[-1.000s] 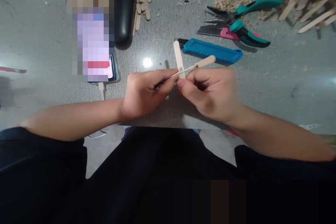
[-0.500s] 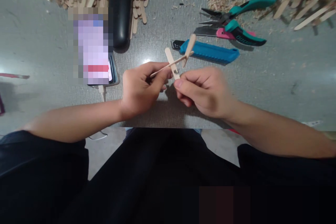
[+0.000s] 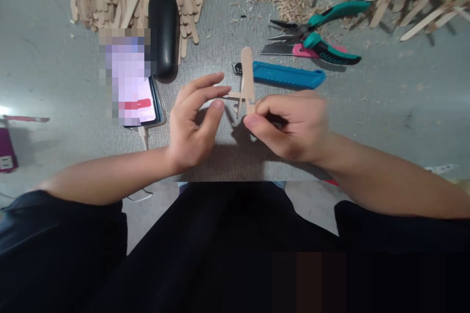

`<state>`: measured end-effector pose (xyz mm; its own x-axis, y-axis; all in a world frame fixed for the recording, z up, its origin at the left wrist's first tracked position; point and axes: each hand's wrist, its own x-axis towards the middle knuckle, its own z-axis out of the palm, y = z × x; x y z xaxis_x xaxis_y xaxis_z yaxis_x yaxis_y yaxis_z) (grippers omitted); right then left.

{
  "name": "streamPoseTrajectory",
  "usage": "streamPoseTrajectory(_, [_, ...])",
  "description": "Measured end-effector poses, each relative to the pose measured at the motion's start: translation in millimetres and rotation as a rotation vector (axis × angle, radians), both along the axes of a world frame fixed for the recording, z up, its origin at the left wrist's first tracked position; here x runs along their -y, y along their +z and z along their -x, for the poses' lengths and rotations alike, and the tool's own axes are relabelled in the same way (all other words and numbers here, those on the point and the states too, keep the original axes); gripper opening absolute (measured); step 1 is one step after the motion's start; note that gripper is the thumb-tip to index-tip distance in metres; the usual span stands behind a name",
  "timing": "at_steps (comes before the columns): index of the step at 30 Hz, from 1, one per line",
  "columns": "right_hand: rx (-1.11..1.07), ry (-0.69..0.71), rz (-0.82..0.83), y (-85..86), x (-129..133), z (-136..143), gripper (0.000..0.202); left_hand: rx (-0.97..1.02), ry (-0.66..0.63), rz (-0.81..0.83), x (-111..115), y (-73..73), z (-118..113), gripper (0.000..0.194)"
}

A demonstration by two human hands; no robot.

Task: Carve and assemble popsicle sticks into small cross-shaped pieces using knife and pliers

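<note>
While the crossed wooden sticks (image 3: pixel 248 76) are pinched at their near end between thumb and forefinger of the right hand (image 3: pixel 292 124), the left hand (image 3: pixel 196 124) is held open, fingertips close to the leftward stick; whether contact is made cannot be told. The sticks are held above the bench (image 3: pixel 396 107), near the blue cutter (image 3: pixel 290 75), beyond which pliers (image 3: pixel 340 54) are laid across a pink-handled blade (image 3: pixel 277 48).

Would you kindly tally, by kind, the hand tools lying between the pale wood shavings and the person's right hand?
Pliers with teal-and-black handles: 1
Knives: 2 (blue plastic utility knife; pink-handled knife with a dark blade)
Total: 3
</note>
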<state>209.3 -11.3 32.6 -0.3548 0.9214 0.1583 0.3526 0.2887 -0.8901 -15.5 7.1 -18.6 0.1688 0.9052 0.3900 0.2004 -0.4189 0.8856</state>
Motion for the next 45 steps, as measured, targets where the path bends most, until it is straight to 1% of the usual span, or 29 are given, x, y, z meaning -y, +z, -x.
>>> streamPoseTrajectory(1, [0.011,-0.019,-0.011,-5.0,0.3,2.8,0.037,-0.007,0.005,-0.067,1.8,3.6,1.0,0.036])
streamPoseTrajectory(3, [0.03,-0.013,-0.066,-16.0,0.6,7.2,0.038,-0.047,-0.062,-0.026,5.2,9.6,1.5,0.032])
streamPoseTrajectory(5, [0.055,0.048,-0.136,-25.6,-0.1,8.1,0.038,-0.038,-0.116,-0.032,7.9,12.1,-0.4,0.027])
streamPoseTrajectory(7, [0.113,0.107,-0.221,-30.2,-3.5,3.3,0.037,0.033,-0.106,-0.021,9.4,11.3,-4.1,0.025])
streamPoseTrajectory(8, [0.158,0.107,-0.268,-30.0,-6.5,-1.4,0.036,0.083,-0.086,0.016,9.6,10.2,-6.3,0.026])
streamPoseTrajectory(9, [0.204,0.092,-0.325,-28.4,-10.6,-7.5,0.034,0.137,-0.066,0.074,9.5,9.3,-8.3,0.029])
streamPoseTrajectory(10, [0.264,0.031,-0.378,-25.9,-15.5,-14.6,0.032,0.185,-0.057,0.149,9.1,8.7,-10.0,0.033])
streamPoseTrajectory(12, [0.347,-0.121,-0.428,-20.8,-27.3,-30.2,0.023,0.25,-0.073,0.3,7.8,9.1,-12.0,0.04])
streamPoseTrajectory(13, [0.416,-0.184,-0.431,-19.9,-33.5,-37.5,0.021,0.265,-0.091,0.354,6.9,9.8,-12.3,0.042])
streamPoseTrajectory(14, [0.5,-0.216,-0.416,-20.8,-39.5,-44.1,0.021,0.278,-0.105,0.385,6.1,10.8,-12.2,0.044])
streamPoseTrajectory(16, [0.603,-0.204,-0.427,-28.7,-49.6,-54.0,0.024,0.302,-0.123,0.392,4.9,12.5,-11.8,0.043])
streamPoseTrajectory(19, [0.64,-0.18,-0.484,-47.1,-58.3,-62.2,0.027,0.334,-0.127,0.367,4.3,12.7,-11.9,0.04])
streamPoseTrajectory(21, [0.644,-0.23,-0.522,-53.7,-59.9,-65.2,0.027,0.327,-0.104,0.354,4.4,11.2,-12.7,0.043])
streamPoseTrajectory(23, [0.638,-0.322,-0.537,-51.3,-58.9,-66.5,0.032,0.307,-0.073,0.359,4.3,9.3,-13.6,0.047])
streamPoseTrajectory(25, [0.577,-0.378,-0.535,-42.2,-55.6,-65.0,0.041,0.306,-0.065,0.372,3.8,7.7,-14.1,0.048])
streamPoseTrajectory(26, [0.511,-0.37,-0.532,-36.8,-53.3,-63.0,0.044,0.312,-0.07,0.376,3.4,7.2,-14.1,0.048])
streamPoseTrajectory(27, [0.446,-0.314,-0.532,-31.8,-50.6,-60.3,0.044,0.318,-0.076,0.379,3.0,6.9,-14.0,0.048])
streamPoseTrajectory(29, [0.349,-0.148,-0.517,-24.9,-44.9,-53.4,0.038,0.316,-0.09,0.386,2.2,6.7,-13.3,0.05])
streamPoseTrajectory(31, [0.314,-0.012,-0.493,-22.6,-39.9,-46.9,0.036,0.297,-0.101,0.395,1.5,6.9,-12.5,0.051])
streamPoseTrajectory(33, [0.32,0.063,-0.478,-23.0,-36.8,-42.7,0.038,0.289,-0.128,0.388,1.1,7.7,-11.7,0.051])
streamPoseTrajectory(38, [0.367,0.146,-0.412,-23.9,-36.5,-41.7,0.05,0.315,-0.23,0.39,1.2,12.5,-10.1,0.05])
streamPoseTrajectory(40, [0.367,0.163,-0.377,-24.4,-37.1,-42.3,0.05,0.318,-0.255,0.411,1.9,15.0,-9.2,0.048])
streamPoseTrajectory(45, [0.32,0.16,-0.417,-28.7,-36.3,-42.6,0.049,0.28,-0.26,0.443,3.3,18.5,-7.1,0.05])
